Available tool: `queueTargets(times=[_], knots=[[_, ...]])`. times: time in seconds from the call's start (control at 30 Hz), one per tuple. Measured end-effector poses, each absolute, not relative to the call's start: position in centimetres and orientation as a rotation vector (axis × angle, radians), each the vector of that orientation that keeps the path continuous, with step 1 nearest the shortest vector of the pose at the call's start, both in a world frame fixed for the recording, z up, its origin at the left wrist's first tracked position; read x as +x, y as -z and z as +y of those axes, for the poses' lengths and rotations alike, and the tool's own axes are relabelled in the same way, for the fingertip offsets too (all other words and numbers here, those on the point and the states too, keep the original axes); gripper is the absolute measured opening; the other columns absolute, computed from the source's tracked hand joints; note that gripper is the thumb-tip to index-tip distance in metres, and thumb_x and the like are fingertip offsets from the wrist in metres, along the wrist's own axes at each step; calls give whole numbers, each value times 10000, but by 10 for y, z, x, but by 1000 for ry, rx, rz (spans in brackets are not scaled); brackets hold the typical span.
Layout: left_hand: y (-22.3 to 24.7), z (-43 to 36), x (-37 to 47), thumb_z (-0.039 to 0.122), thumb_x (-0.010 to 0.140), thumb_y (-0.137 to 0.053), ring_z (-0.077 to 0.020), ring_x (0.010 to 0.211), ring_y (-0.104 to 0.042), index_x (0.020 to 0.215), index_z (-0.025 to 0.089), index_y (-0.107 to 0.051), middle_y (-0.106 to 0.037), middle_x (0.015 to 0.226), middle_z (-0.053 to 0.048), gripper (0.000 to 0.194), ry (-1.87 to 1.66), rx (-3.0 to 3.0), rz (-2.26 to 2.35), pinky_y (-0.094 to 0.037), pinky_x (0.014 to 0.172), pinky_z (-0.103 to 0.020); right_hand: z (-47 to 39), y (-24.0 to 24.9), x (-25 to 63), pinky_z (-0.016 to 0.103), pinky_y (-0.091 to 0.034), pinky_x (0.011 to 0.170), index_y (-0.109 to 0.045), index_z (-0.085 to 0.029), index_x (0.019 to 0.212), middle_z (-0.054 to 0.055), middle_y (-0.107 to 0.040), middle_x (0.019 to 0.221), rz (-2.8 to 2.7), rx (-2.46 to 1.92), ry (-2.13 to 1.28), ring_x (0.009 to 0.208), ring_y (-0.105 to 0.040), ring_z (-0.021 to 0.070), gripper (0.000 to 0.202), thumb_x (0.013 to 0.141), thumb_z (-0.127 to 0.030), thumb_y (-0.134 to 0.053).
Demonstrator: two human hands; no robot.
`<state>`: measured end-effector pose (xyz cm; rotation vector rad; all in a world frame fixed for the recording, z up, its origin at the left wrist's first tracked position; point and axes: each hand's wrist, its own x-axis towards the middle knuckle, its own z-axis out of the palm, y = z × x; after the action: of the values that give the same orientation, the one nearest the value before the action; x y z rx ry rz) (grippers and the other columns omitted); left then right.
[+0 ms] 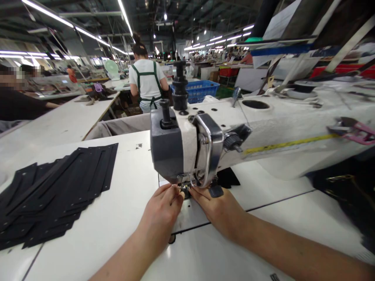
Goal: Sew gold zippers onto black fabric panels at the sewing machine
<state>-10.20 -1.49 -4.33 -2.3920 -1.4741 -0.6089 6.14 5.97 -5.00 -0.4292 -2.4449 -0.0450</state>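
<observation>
A white sewing machine with a dark grey head cover [165, 146] stands before me, its needle area low at the middle. My left hand [162, 208] is closed in a pinch just left of the presser foot, on the edge of a small black piece [186, 192]. From the other side my right hand [224, 208] reaches in, its fingers close together and their tips pressed at the same piece. The machine's metal guard partly hides those fingers. More black material [228, 178] lies behind the right hand on the white table [131, 187]; whether it joins the small piece I cannot tell.
To the left lies a fanned pile of black strips [58, 191] with small holes. Dark material [342, 191] rests at the right under the machine arm, which carries a yellow measuring tape [290, 143] and pink-handled snips [357, 130]. Ahead are a person in a green apron [147, 82] and a blue basket [200, 90].
</observation>
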Motion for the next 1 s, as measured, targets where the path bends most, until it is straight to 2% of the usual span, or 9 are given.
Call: queueTargets(times=[0.23,0.4,0.73,0.83,0.93,1.0], knots=[[42,-13,-102,100,874,-373,-184,825,-585,885,118,-563,-600,843,-85,191,618,-2384,-1497,-518,795,-354,61,50,60,293,-539,656,-633,-80,897,102,-679,830,-2427,-407,41,740,-633,196,241,824,-14,-414],[41,-12,-102,101,880,-366,-183,802,-578,853,110,-578,-602,830,-89,215,616,-2376,-1504,-521,781,-346,63,52,60,315,-538,700,-621,-101,823,109,-674,841,-2459,-436,-9,781,-633,208,221,825,-22,-415],[47,-7,-102,135,888,-380,-195,782,-577,835,108,-583,-603,799,-76,211,693,-2285,-1530,-531,727,-337,64,60,54,291,-512,709,-602,-118,829,90,-662,834,-2444,-494,-106,774,-616,189,191,809,-13,-444],[47,-7,-105,114,875,-401,-187,786,-577,834,116,-581,-600,813,-76,185,684,-2282,-1545,-529,724,-323,73,54,62,271,-494,730,-598,-136,865,74,-645,867,-2490,-474,-140,807,-592,169,135,830,-93,-475],[41,-13,-102,83,860,-401,-179,774,-579,816,124,-581,-601,814,-77,189,660,-2272,-1538,-520,745,-340,82,45,83,347,-474,747,-595,-128,874,103,-610,900,-2504,-642,53,847,-555,218,108,804,-185,-536],[36,-22,-91,74,848,-403,-182,778,-584,841,128,-584,-604,827,-81,189,635,-2293,-1502,-506,772,-369,74,43,97,402,-462,711,-592,-120,796,122,-593,833,-2516,-790,259,797,-546,250,97,792,-138,-497]])
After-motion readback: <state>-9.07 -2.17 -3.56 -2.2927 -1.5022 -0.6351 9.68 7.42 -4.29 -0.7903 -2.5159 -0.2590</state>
